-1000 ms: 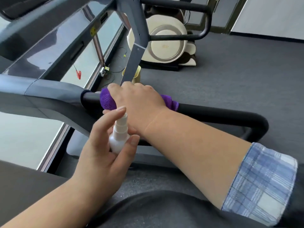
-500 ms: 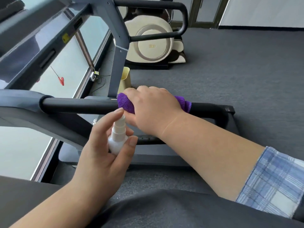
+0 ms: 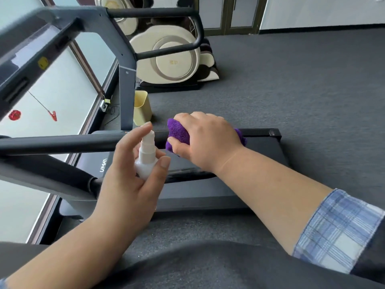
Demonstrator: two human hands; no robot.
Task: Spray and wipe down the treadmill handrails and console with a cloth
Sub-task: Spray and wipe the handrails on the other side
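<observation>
A: Right hand (image 3: pixel 208 140)?
B: Closed over a purple microfibre cloth (image 3: pixel 179 133), fingers curled down around it, pressing it onto the black handrail (image 3: pixel 62 143) near that rail's far end.

A: Left hand (image 3: pixel 129 178)?
B: Wrapped around a small white spray bottle (image 3: pixel 146 158), thumb alongside the body, forefinger resting on top of the pump head. Held upright just beside the cloth, in front of the same rail.

A: Any writing?
B: White letters "UMAY" (image 3: pixel 103 165) on the dark treadmill base below the rail, read sideways. Faint gold mark on the round cream panel of the massage chair (image 3: pixel 175 59) behind; too small to read. Yellow sticker (image 3: pixel 43 63) on the console frame, not legible.

A: Anything else nearby?
B: Pale yellow bin (image 3: pixel 142 107) on the grey carpet beside the grey upright (image 3: pixel 127 97). Red clip (image 3: pixel 53 118) on a cord hanging under the console. Rolled blue plaid sleeve (image 3: pixel 337 230) on the right forearm.
</observation>
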